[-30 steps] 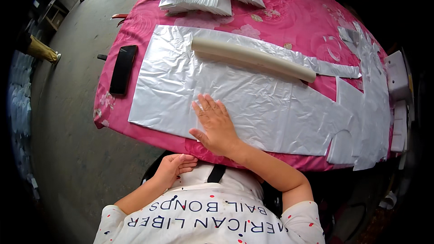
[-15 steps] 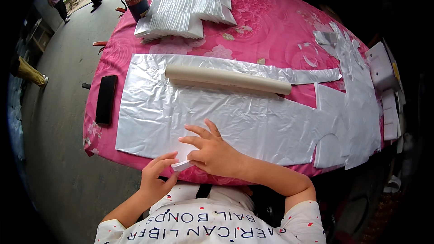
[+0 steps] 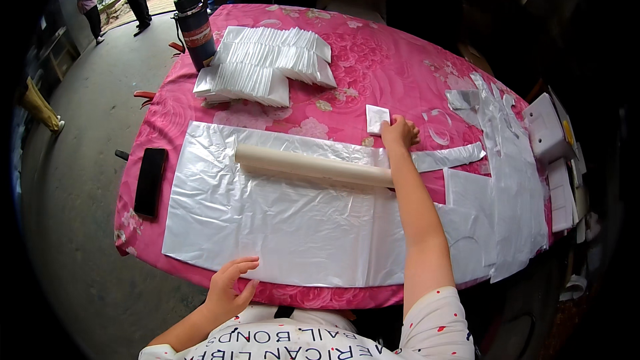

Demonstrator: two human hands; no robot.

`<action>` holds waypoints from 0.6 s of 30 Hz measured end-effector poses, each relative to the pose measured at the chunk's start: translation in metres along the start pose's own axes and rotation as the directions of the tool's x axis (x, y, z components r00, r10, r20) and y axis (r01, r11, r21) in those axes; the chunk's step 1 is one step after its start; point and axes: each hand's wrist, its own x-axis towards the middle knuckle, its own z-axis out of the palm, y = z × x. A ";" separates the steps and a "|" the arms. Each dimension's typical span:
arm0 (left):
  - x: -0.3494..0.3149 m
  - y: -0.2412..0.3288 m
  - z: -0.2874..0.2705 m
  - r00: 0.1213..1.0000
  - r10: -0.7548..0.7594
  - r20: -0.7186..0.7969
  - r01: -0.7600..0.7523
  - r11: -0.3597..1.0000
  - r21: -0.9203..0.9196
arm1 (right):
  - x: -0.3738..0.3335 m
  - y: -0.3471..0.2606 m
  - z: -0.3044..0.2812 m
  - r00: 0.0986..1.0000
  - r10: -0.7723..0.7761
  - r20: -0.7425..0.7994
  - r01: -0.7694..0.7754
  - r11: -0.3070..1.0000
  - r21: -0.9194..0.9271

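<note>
A small, flat white plastic square sits at the right hand's curled fingertips, right of centre on the pink floral-covered table; grip unclear. Right arm outstretched; left hand half-open, holding nothing, near edge.

The right arm is stretched forward, the right hand curled — the left hand is held low, its thumb parted.
</note>
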 end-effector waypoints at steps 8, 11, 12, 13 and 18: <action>0.023 0.004 0.006 0.976 0.207 0.062 -0.211 0.974 0.079 | -0.056 0.016 -0.048 0.640 -0.759 0.121 0.720 0.648 0.249; 0.032 0.002 0.020 0.951 0.266 0.159 -0.283 0.955 0.091 | -0.084 0.033 -0.074 0.509 -0.821 0.257 0.768 0.568 0.296; 0.036 0.005 0.028 0.934 0.290 0.208 -0.316 0.943 0.105 | -0.089 0.039 -0.083 0.513 -0.791 0.333 0.721 0.608 0.334; 0.039 0.006 0.035 0.914 0.312 0.260 -0.350 0.930 0.114 | -0.095 0.043 -0.092 0.528 -0.755 0.390 0.698 0.647 0.307; 0.070 0.008 0.076 0.913 0.331 0.238 -0.383 0.896 0.223 | -0.151 0.054 -0.127 0.507 -0.641 0.577 0.657 0.720 0.223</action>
